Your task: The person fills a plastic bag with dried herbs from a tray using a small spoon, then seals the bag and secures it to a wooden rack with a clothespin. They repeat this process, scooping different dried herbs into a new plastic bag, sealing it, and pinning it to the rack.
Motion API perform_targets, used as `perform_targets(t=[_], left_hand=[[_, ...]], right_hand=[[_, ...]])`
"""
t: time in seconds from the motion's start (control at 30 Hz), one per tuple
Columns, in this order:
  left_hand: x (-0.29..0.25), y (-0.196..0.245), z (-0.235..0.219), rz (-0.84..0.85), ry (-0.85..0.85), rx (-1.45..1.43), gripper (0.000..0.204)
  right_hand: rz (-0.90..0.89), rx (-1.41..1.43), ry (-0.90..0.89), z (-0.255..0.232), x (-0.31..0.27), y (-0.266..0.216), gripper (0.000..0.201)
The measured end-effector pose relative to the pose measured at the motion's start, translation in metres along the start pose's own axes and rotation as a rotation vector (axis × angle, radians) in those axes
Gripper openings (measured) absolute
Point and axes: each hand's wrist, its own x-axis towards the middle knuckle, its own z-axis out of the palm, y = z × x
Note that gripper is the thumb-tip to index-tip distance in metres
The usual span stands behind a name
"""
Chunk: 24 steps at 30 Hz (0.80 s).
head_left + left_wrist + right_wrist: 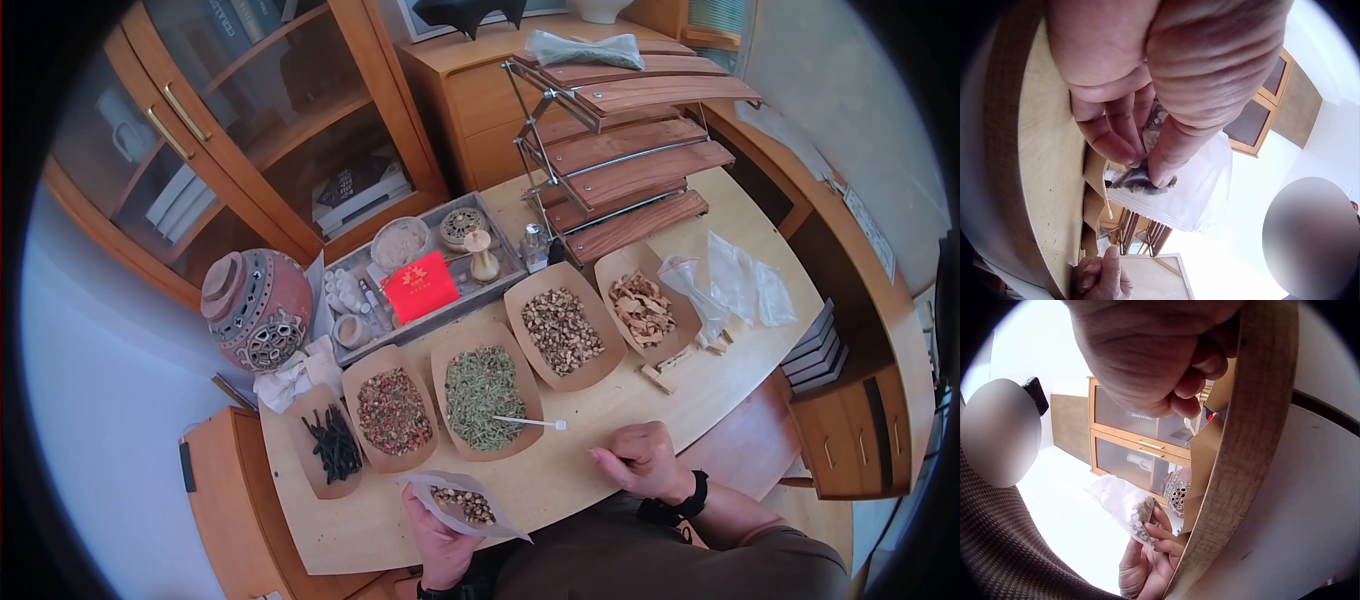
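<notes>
Low over the table's front edge, my left hand (pixel 440 540) grips a small white sachet bag (pixel 510 525), thumb on one side and fingers on the other. Chopped brown and cream dried herb pieces (pixel 463 504) show in the bag; the right wrist view has them gathered at its lower end (pixel 1141 517). My right hand (pixel 645 461) is off to the right over the table, fingers curled into the palm, holding nothing that shows. Nearest the bag are paper trays of green dried herb (pixel 485 385) and of a red-brown mix (pixel 393 405). A white plastic spoon (pixel 530 422) lies across the green herb.
More paper trays hold dark sticks (pixel 332 450), chopped pieces (pixel 562 330) and tan slices (pixel 640 308). Behind stand a grey tray (pixel 495 293) with a red packet (pixel 421 286), a pottery jar (pixel 255 310) and a wooden slatted rack (pixel 640 160). Clear plastic bags (pixel 745 285) lie right.
</notes>
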Motion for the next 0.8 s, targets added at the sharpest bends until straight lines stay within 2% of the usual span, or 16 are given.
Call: perform_targets(t=[0.53, 0.8], left_hand=[[0.0016, 0.0024, 0.0018, 0.026, -0.025, 0.026, 0.105], [-0.0006, -0.0006, -0.0031, -0.019, -0.033, -0.015, 0.107]], right_hand=[[0.007, 0.003, 0.003, -0.0003, 0.0003, -0.0019, 0.046], [0.008, 0.005, 0.008, 0.0005, 0.0004, -0.0015, 0.045]])
